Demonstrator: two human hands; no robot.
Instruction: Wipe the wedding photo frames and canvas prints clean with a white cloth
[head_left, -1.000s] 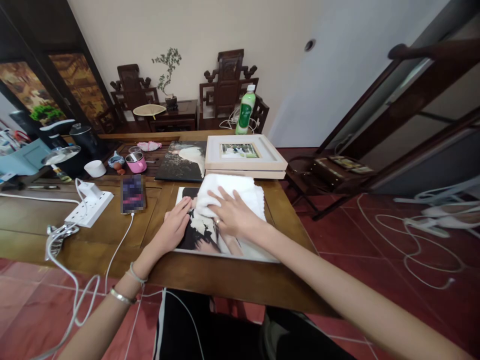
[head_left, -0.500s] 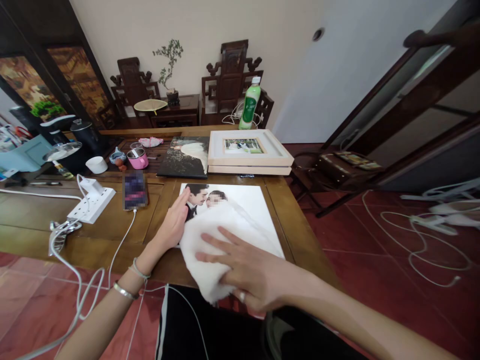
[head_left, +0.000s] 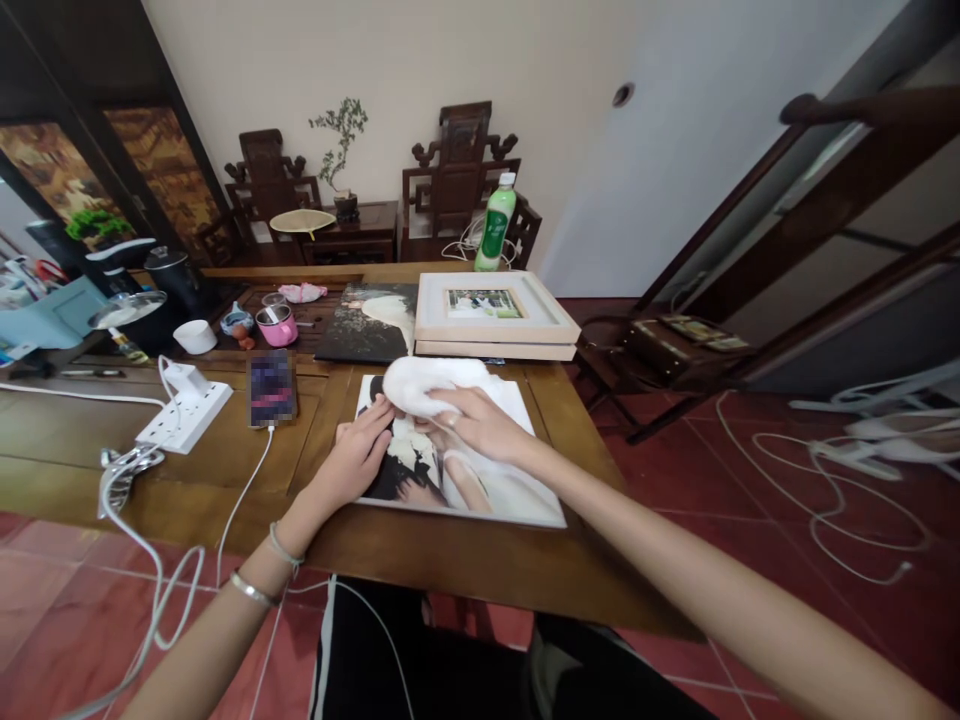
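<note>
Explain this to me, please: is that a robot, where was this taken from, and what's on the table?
There's no robot here: these are a person's own bare hands, seen by a camera worn on the head, looking forward and down. The left hand rests on the left side of a photo panel lying on the wooden table. The right hand holds a white cloth on the panel. Beyond it lie a dark picture and pale frames, one on another. Further left are a phone with its cable plugged in, a white power strip and a pink cup.
</note>
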